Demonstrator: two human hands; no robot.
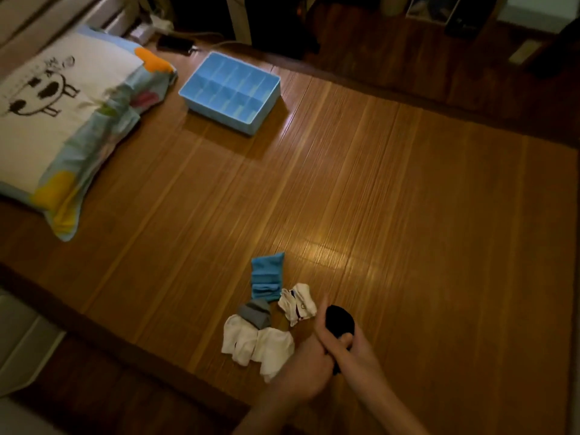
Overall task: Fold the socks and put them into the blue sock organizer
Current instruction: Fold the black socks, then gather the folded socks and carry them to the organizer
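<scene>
Both hands grip one black sock [340, 319]: the left hand [310, 356] wraps its 9 o'clock side and the right hand [359, 348] curls around its lower end. Its long axis runs 12 to 6, rounded end toward 12. More socks [259, 342] lie just beside it at 9 o'clock, near the mat's [408, 230] edge. The organizer [216, 113] sits well apart at 11 o'clock, beyond bare mat.

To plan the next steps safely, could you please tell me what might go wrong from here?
The black sock, gripped by both the left hand and right hand, may unroll on the way to the blue organizer, which sits far across the mat. The left forearm could also disturb the white socks beside it.
</scene>
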